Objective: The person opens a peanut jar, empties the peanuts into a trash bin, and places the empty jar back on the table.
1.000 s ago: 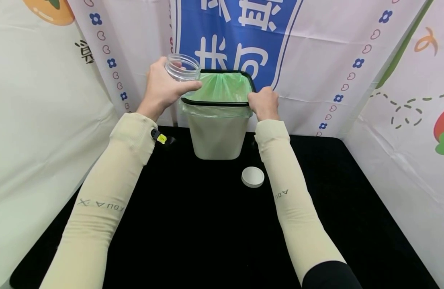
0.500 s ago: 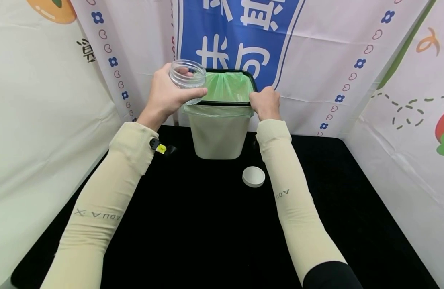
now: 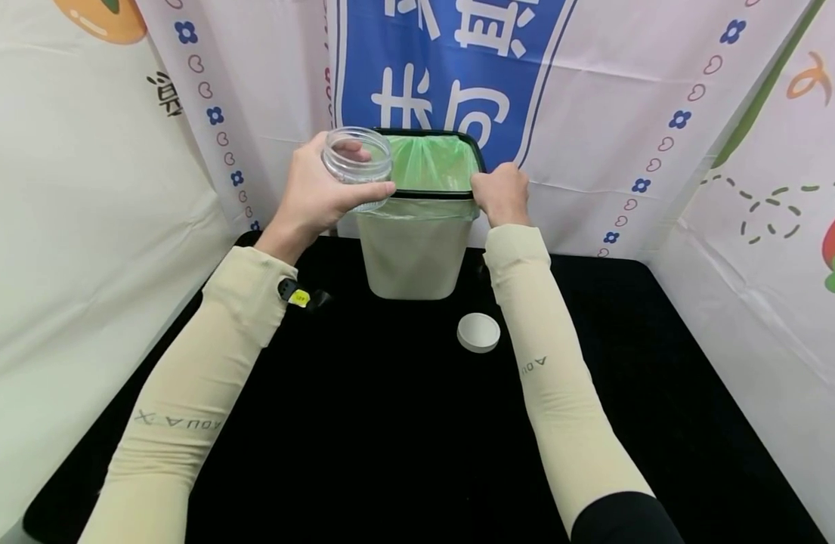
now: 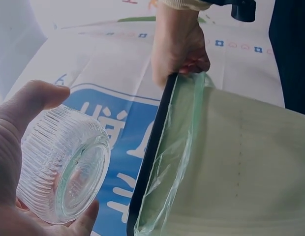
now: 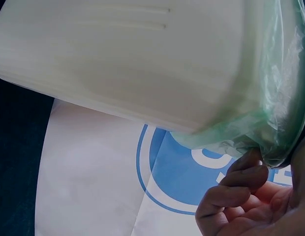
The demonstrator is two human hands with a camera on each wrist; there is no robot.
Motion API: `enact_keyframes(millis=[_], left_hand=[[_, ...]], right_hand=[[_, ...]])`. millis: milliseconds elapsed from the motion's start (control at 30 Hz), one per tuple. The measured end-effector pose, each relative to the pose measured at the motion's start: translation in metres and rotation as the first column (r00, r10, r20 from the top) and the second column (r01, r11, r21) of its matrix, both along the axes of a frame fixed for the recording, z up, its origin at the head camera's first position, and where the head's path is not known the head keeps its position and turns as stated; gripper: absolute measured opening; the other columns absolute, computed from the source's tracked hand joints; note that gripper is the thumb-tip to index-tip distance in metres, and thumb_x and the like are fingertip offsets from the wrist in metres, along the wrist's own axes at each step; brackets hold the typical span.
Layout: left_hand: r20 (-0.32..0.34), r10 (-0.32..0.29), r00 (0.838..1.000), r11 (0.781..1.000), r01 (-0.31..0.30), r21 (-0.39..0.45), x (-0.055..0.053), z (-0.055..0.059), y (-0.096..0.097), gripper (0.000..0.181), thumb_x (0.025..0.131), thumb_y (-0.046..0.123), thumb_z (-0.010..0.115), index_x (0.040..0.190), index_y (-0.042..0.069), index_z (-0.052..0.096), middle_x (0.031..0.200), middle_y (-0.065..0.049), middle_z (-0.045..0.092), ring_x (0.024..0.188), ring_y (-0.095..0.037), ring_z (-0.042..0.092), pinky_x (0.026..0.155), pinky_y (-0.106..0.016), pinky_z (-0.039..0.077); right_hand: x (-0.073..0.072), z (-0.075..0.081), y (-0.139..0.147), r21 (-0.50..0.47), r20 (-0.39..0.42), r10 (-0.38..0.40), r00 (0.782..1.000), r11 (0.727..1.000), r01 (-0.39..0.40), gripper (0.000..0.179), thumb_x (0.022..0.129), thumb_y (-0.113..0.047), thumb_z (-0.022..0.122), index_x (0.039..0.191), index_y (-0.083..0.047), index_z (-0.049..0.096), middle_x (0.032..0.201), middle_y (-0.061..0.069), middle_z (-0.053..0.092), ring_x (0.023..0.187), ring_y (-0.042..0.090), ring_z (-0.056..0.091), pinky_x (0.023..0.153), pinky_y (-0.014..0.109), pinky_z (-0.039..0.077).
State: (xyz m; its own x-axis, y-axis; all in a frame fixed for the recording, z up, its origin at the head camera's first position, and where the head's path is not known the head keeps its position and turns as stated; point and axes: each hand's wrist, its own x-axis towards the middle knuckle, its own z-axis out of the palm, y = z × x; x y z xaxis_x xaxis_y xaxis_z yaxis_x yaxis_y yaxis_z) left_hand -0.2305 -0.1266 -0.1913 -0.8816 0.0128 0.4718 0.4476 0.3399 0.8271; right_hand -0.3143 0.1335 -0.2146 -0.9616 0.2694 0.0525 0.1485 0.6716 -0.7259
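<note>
My left hand (image 3: 308, 189) grips a clear glass jar (image 3: 352, 172) round its side, mouth up, just left of the bin's rim. In the left wrist view the ribbed jar (image 4: 69, 162) shows its base, and I see nothing inside it. A pale trash bin (image 3: 413, 257) stands at the back, with a green bag (image 3: 434, 162) lining it under a black rim frame (image 3: 431, 195). At the right corner of that rim, my right hand (image 3: 502, 193) holds on with curled fingers. The right wrist view has its fingers (image 5: 236, 191) curled beside the bag's folded edge.
A round white lid (image 3: 478, 333) lies on the black tabletop (image 3: 363, 423) in front of the bin, near the right forearm. Printed cloth walls (image 3: 594, 113) close off the back and both sides. A small dark device (image 3: 295, 292) is worn at the left cuff.
My left hand has come down and slightly right with the jar, toward the bin's left front rim. The right hand keeps its place on the rim; bin and lid have not moved.
</note>
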Motion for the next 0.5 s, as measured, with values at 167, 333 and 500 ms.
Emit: enact_keyframes(millis=[167,333,500], left_hand=[[-0.010,-0.044,0.999,0.998,0.044,0.038,0.004,-0.006,0.003,0.061,0.069,0.017,0.099,0.118,0.005,0.064,0.112,-0.005,0.074,0.102,-0.013,0.072,0.095,-0.023,0.057],[-0.006,-0.069,0.998,0.997,0.070,0.034,0.008,-0.011,0.005,0.060,0.071,0.017,0.098,0.118,0.006,0.064,0.113,-0.007,0.074,0.102,-0.014,0.072,0.094,-0.024,0.058],[0.006,-0.089,0.996,0.996,0.088,0.026,0.011,-0.017,0.004,0.063,0.072,0.017,0.098,0.124,0.006,0.064,0.116,-0.009,0.074,0.105,-0.016,0.071,0.096,-0.025,0.057]], right_hand=[[-0.001,0.000,0.000,0.009,0.000,0.001,1.000,1.000,-0.001,0.010,0.093,-0.022,0.049,0.088,-0.013,0.050,0.098,0.011,0.053,0.085,0.026,0.053,0.067,0.034,0.045],[-0.001,0.000,0.000,0.014,0.000,-0.001,1.000,1.000,0.001,0.012,0.096,-0.023,0.049,0.087,-0.014,0.047,0.094,0.010,0.051,0.082,0.025,0.051,0.067,0.034,0.044],[0.001,0.001,-0.001,0.012,0.015,0.001,1.000,1.000,-0.001,0.012,0.096,-0.024,0.048,0.090,-0.013,0.050,0.104,0.013,0.055,0.090,0.027,0.053,0.071,0.035,0.045]])
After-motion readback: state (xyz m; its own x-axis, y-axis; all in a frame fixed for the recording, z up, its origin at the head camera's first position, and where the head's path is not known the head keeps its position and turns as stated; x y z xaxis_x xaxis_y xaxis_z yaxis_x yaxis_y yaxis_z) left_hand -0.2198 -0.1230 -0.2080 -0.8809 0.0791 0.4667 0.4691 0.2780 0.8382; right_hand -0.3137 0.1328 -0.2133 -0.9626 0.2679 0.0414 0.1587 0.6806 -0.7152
